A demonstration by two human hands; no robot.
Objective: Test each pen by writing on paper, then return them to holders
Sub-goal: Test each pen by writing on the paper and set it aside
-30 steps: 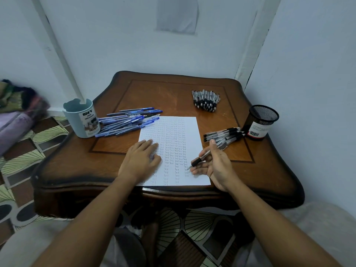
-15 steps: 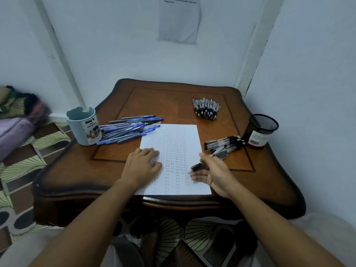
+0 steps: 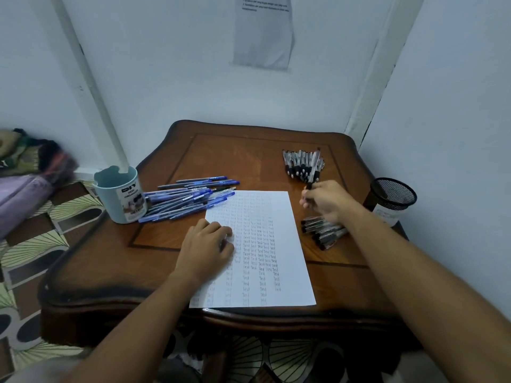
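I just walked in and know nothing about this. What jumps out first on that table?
The white paper in the middle, covered in rows of the handwritten word "Test", with the left hand resting on it. Then the pens: a blue pile beside the light blue holder on the left, and a black pile at the back right. The right hand holds a black pen near that pile, close to the black mesh holder.

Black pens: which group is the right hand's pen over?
The far group of black pens, beyond the paper's top corner; the right hand holds its pen there.
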